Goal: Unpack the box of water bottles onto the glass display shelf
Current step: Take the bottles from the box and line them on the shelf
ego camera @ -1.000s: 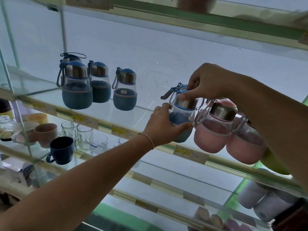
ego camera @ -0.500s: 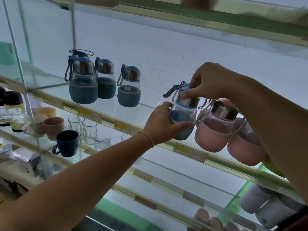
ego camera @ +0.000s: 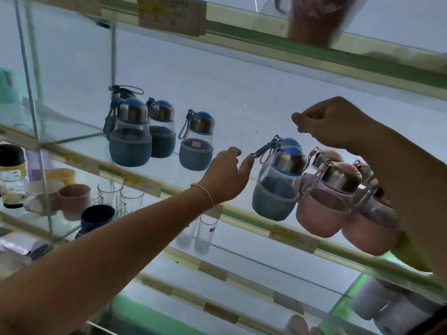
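A blue water bottle (ego camera: pixel 277 189) with a steel collar stands on the glass display shelf (ego camera: pixel 150 183), its strap loop pointing left. My left hand (ego camera: pixel 226 176) hovers just left of it with relaxed fingers, the thumb tip at the strap's end. Above and to the right of the bottle's lid, my right hand (ego camera: pixel 332 122) has its fingers curled and holds nothing. A second blue lid (ego camera: pixel 291 142) shows behind the bottle. Two pink bottles (ego camera: pixel 323 209) stand to its right, partly behind my right forearm. Three blue bottles (ego camera: pixel 130 141) stand further left.
On the shelf below sit mugs (ego camera: pixel 73 200), a dark blue cup (ego camera: pixel 96 217) and clear glasses (ego camera: pixel 131 198). White rolls (ego camera: pixel 387 308) lie at the lower right. The upper shelf edge (ego camera: pixel 266 41) carries a price label and a pink item (ego camera: pixel 312 20).
Both hands have let go of the blue bottle, which now stands on the shelf. My left hand drew back to the left and my right hand lifted off the lid.
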### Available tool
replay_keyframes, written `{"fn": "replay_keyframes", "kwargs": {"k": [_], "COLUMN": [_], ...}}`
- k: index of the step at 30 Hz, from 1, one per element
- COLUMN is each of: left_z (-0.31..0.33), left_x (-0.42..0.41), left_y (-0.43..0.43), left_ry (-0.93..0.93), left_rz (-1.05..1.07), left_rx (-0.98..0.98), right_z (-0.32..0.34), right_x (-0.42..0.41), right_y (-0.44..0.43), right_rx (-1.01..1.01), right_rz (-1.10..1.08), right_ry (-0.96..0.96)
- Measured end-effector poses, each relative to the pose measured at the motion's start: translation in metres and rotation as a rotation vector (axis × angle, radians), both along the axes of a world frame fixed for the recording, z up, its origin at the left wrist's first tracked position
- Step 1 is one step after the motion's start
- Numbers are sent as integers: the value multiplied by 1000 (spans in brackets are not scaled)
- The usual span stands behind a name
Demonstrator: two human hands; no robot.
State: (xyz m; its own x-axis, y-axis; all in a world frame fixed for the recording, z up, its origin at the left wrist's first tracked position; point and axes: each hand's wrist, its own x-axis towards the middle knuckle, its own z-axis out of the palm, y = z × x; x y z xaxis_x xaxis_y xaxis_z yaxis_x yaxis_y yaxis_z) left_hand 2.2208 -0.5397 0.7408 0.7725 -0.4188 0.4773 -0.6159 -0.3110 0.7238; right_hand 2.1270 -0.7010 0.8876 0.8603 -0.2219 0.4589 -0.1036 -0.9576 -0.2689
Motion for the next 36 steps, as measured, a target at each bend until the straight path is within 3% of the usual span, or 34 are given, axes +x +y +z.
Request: {"fn": "replay_keyframes", "kwargs": {"k": [12,23,36], "left_z": [-3,-15,-6], "left_x": [88,127,148], "left_y": [62,78,66], "left_ry": [-187,-113,-41], "left_rz": [160,42,12], "left_rx": [83,219,201], "right_z": [-3,-23,-27], "right_x": [52,140,189], "right_y": [60,113,111], "right_rx": [-20,-28,-246], "right_rz": [-59,-39,6], "right_ry": [4,108,171]}}
